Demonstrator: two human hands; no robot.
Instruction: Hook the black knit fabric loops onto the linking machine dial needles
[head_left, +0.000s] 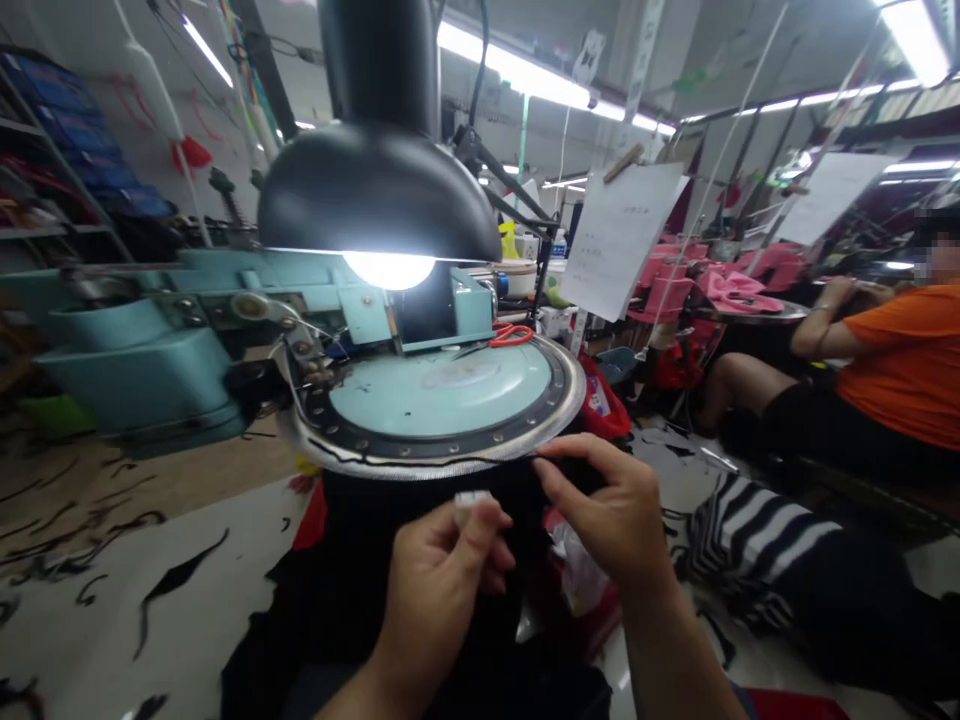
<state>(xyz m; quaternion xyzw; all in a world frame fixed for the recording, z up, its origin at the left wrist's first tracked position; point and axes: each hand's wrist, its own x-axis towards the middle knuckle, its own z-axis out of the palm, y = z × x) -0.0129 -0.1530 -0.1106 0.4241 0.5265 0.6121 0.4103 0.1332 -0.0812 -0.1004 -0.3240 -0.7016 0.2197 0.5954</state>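
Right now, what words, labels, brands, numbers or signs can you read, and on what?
None legible.
Near paper, hanging: a few short lines, too blurred to read.
Far paper: too blurred to tell any text.
White piece in the left hand: dark marks, too small to read.
Blue boxes, on the shelf: too blurred to read.

Right: seated co-worker in orange shirt (900,365); pink cloth (739,290) lying on a round plate (784,314) nearby. Below, black-and-white striped cloth (776,540). White sheet (626,240) hanging, wooden clip (624,163) at top edge. Left: blue boxes (82,125) stacked on shelving (67,231); black scraps (184,575) scattered over floor (232,590). Overhead: tube lights (517,68), lit.
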